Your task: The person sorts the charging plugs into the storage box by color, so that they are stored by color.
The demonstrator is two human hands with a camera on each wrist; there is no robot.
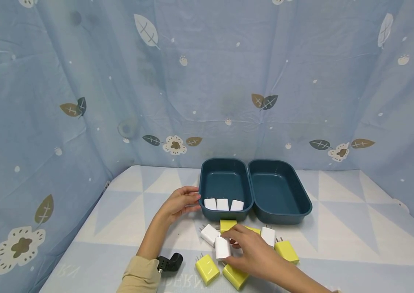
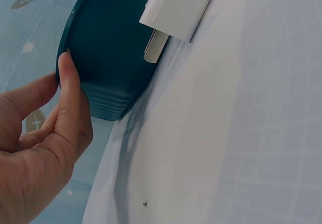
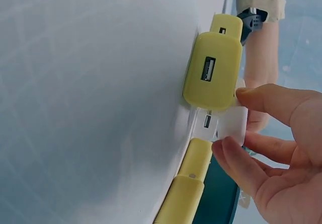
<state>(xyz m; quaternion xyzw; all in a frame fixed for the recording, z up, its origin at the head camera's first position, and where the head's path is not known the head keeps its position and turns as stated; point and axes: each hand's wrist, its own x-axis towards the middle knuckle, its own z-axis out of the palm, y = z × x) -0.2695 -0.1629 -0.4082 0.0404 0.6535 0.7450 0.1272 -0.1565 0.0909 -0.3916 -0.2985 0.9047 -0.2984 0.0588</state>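
My left hand (image 1: 182, 202) pinches the rim of the left dark teal bin (image 1: 226, 162) between thumb and fingers, as the left wrist view shows. Three white USB charger plugs sit in a row at that bin's near end. In front of the bins, my right hand (image 1: 252, 248) grips a white charger plug (image 1: 223, 248) between thumb and fingertips. Around it lie another white charger plug (image 1: 209, 235), a yellow charger plug (image 1: 207, 269) and a second yellow one (image 1: 235, 276). A large yellow charger plug (image 3: 213, 70) stands close beside the fingers in the right wrist view.
A second teal bin (image 1: 280, 191) stands against the right side of the first, with no plugs inside. Further right lie a white charger plug (image 1: 268, 236) and a yellow one (image 1: 286, 251). A patterned cloth (image 1: 228, 81) hangs behind the table (image 1: 353, 228).
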